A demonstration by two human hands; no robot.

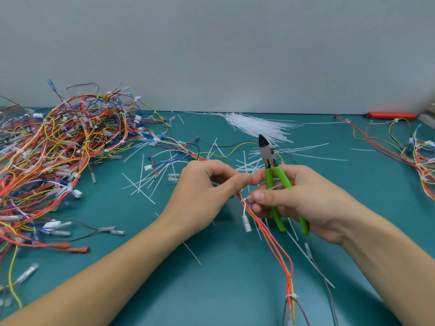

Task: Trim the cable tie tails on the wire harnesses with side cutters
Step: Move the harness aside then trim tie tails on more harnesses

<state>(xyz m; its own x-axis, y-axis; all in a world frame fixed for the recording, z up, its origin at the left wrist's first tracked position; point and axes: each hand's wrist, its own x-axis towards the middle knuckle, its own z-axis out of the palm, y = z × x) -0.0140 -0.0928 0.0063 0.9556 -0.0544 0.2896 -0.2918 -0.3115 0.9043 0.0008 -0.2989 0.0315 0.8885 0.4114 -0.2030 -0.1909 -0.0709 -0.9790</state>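
My left hand [207,189] pinches a red, orange and yellow wire harness [268,234] between thumb and fingers at the table's middle. My right hand [299,198] grips the green-handled side cutters [274,182], jaws pointing up and away, closed. Its thumb and forefinger also pinch a white cable tie [246,199] on the harness just below my left thumb. Further down the same harness, near the bottom edge, sits another white tie [292,296].
A big tangled heap of harnesses [54,149] fills the left. More harnesses [414,154] lie at the right edge. A bundle of unused white ties [256,125] lies at the back, cut tails [146,182] are scattered on the green mat, and an orange tool [390,115] lies far right.
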